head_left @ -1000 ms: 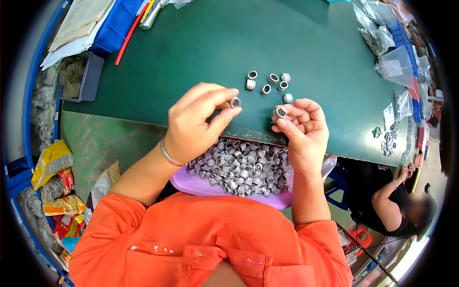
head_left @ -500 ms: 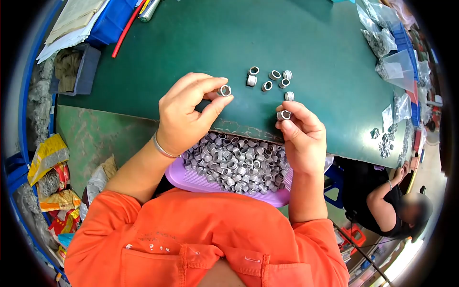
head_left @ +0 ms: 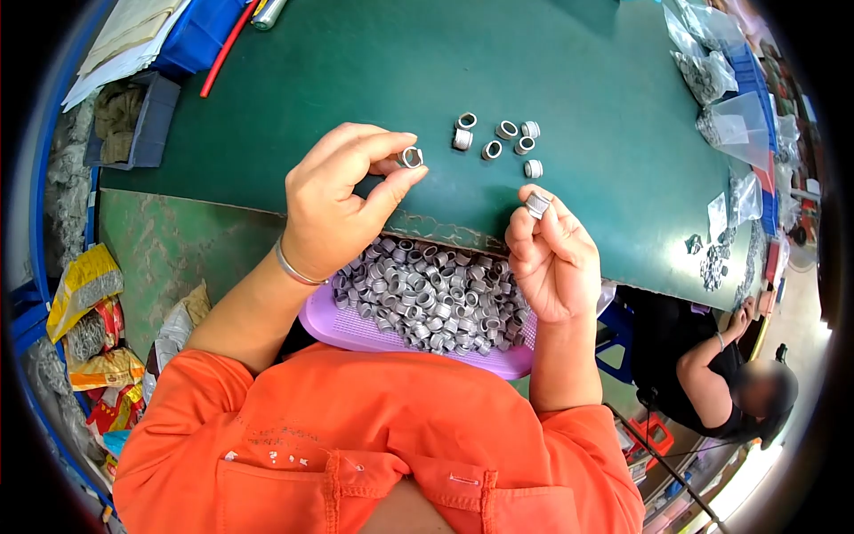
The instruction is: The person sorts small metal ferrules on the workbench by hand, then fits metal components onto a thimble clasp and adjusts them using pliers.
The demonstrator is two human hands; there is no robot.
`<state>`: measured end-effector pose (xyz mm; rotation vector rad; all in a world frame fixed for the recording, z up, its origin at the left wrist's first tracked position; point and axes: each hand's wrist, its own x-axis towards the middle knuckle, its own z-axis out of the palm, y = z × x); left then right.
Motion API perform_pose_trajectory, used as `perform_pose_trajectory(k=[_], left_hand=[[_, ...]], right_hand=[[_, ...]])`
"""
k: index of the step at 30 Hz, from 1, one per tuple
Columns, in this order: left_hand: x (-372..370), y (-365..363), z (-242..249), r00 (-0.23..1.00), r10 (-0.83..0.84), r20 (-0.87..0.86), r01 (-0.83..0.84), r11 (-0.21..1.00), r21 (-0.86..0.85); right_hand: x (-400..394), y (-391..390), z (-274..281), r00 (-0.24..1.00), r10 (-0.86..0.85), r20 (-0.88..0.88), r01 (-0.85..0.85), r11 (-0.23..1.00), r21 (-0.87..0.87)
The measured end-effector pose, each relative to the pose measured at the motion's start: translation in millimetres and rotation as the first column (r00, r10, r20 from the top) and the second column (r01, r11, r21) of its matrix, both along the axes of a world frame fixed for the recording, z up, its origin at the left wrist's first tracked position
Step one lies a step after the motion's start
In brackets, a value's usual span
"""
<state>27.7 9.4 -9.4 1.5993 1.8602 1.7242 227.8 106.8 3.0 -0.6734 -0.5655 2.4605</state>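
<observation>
With our left hand (head_left: 342,209) and right hand (head_left: 551,258) apart, each pinching a small grey metal ring (head_left: 411,157), a loose grip risks one ring dropping at 6 o'clock into the purple plastic tray (head_left: 356,329).

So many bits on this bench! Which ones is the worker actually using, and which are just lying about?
In use:
left hand pinching a ring
right hand pinching another ring
purple tray heaped with rings
six loose rings on the mat

Lying about:
plastic bags
red tube
papers
grey bin
</observation>
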Motion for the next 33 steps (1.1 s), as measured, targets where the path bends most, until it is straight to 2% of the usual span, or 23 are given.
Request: perform_pose_trajectory(k=[3,5,6,7,8,9,10,12,14,16,17,22,23,24,28,33], left_hand=[[-1,-1,0,1.000,-0.003,-0.006,0.002,1.000,-0.007],[0,-1,0,1.000,-0.004,-0.013,0.004,1.000,-0.019],[0,-2,1,1.000,0.000,-0.007,-0.001,1.000,-0.028],[1,-1,2,1.000,0.007,-0.003,-0.007,0.999,-0.035],[0,0,2,1.000,0.012,-0.008,-0.012,0.999,-0.030],[0,0,1,1.000,0.005,0.003,-0.004,1.000,-0.015],[0,0,1,1.000,-0.003,0.014,0.003,1.000,-0.003],[1,-1,2,1.000,0.004,0.023,-0.003,1.000,-0.014],[1,-1,2,1.000,0.000,0.014,0.000,1.000,-0.010],[-1,-1,1,1.000,0.002,0.012,-0.002,1.000,-0.002],[-1,0,0,1.000,0.000,0.005,0.000,1.000,0.001],[0,-1,1,1.000,0.005,0.013,-0.005,1.000,0.005],[0,0,1,1.000,-0.005,0.005,0.005,1.000,0.001],[0,0,1,1.000,-0.007,0.010,0.007,1.000,-0.003],[1,0,1,1.000,-0.005,0.015,0.005,1.000,0.009],[0,0,2,1.000,-0.004,0.008,0.004,1.000,0.007]], right_hand=[[3,0,2,1.000,0.009,-0.009,-0.009,0.999,-0.042],[9,3,4,0.972,0.227,-0.067,-0.218,0.969,0.119],[12,3,12,0.972,0.227,-0.067,-0.218,0.969,0.119],[14,1,25,0.910,0.304,0.282,-0.373,0.898,0.235],[15,-1,34,0.743,0.293,0.602,-0.542,0.791,0.285],[14,-5,34,0.728,0.152,0.668,-0.544,0.721,0.429],[10,-6,36,0.714,-0.063,0.698,-0.532,0.599,0.598],[8,3,28,0.630,-0.330,0.702,-0.559,0.435,0.706],[2,17,18,0.633,-0.556,0.539,-0.567,0.142,0.812],[-13,24,11,0.698,-0.590,0.406,-0.494,0.014,0.869],[-13,27,2,0.681,-0.603,0.415,-0.532,-0.018,0.847],[-10,24,0,0.675,-0.585,0.449,-0.502,0.082,0.861],[-9,21,-1,0.746,-0.496,0.444,-0.319,0.319,0.892],[-8,19,-2,0.814,-0.416,0.406,-0.133,0.547,0.826],[-3,16,0,0.880,-0.340,0.330,-0.044,0.635,0.771],[0,12,4,0.932,-0.253,0.260,-0.016,0.687,0.726]])
